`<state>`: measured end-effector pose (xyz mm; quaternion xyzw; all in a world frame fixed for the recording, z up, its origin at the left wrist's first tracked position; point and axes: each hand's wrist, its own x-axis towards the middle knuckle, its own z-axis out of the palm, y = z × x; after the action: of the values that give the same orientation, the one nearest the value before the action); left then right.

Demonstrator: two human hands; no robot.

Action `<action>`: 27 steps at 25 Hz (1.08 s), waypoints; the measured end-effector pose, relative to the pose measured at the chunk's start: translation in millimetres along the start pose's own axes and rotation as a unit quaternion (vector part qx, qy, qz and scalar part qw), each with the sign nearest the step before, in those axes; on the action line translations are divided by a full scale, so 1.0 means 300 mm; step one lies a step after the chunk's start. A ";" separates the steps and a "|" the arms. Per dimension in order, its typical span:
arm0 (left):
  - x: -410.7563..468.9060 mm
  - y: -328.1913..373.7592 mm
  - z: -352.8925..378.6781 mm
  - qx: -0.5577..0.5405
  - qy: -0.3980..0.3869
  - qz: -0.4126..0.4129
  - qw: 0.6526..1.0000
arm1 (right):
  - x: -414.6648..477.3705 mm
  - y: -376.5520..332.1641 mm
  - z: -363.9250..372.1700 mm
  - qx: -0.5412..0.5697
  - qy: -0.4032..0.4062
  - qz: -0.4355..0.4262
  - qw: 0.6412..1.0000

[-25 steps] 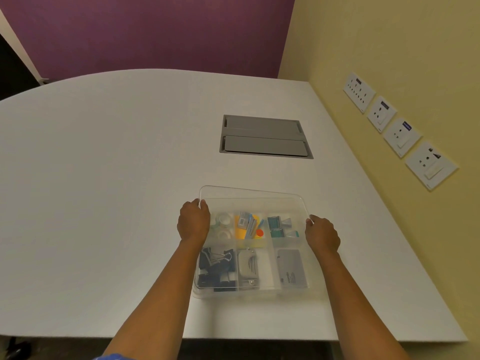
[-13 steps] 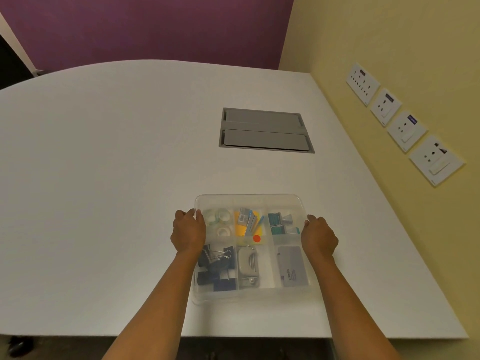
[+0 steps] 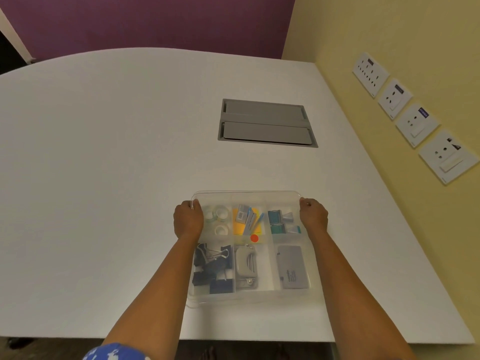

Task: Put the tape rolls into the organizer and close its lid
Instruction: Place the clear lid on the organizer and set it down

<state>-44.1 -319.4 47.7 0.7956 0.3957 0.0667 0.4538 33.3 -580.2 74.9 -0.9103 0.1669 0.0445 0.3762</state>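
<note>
A clear plastic organizer (image 3: 272, 294) with several compartments sits on the white table near its front edge. Its transparent lid (image 3: 246, 194) lies flat over the box. Two clear tape rolls (image 3: 220, 213) rest in the far-left compartment, seen through the lid. My left hand (image 3: 187, 220) grips the lid's far-left edge. At the far-right edge, my right hand (image 3: 313, 215) holds the lid too. Other compartments hold black binder clips, a grey punch, sticky notes and a grey case.
A grey recessed cable hatch (image 3: 266, 123) is set into the table (image 3: 104, 165) beyond the organizer. The yellow wall at right carries several white socket plates (image 3: 417, 124). The table's front edge runs just below the box.
The lid, tilted up at its far edge a second ago, has come down flat onto the organizer, with both hands moving down along with it.
</note>
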 end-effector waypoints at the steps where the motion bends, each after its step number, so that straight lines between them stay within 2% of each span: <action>1: 0.009 0.003 0.003 -0.012 -0.005 -0.012 1.000 | 0.017 -0.004 0.004 0.026 -0.008 0.021 0.999; 9: 0.059 0.022 0.019 -0.052 -0.014 -0.057 0.997 | 0.113 -0.039 0.030 0.062 -0.016 0.111 0.992; 17: 0.106 0.044 0.013 -0.153 -0.032 -0.110 0.982 | 0.133 -0.019 0.068 0.095 -0.009 0.124 0.988; 21: 0.111 0.054 0.018 -0.164 -0.033 -0.125 0.978 | 0.142 -0.014 0.068 0.111 -0.018 0.132 0.985; 25: 0.116 0.057 0.022 -0.164 -0.034 -0.136 0.976 | 0.157 -0.017 0.056 0.098 -0.061 0.147 0.982; 27: 0.115 0.057 0.026 -0.155 -0.032 -0.135 0.978 | 0.157 -0.019 0.048 0.132 -0.095 0.164 0.973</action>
<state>-7.3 -305.4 47.7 0.6566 0.4696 0.0404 0.5888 80.1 -579.0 58.6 -0.8043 0.2821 0.1695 0.4948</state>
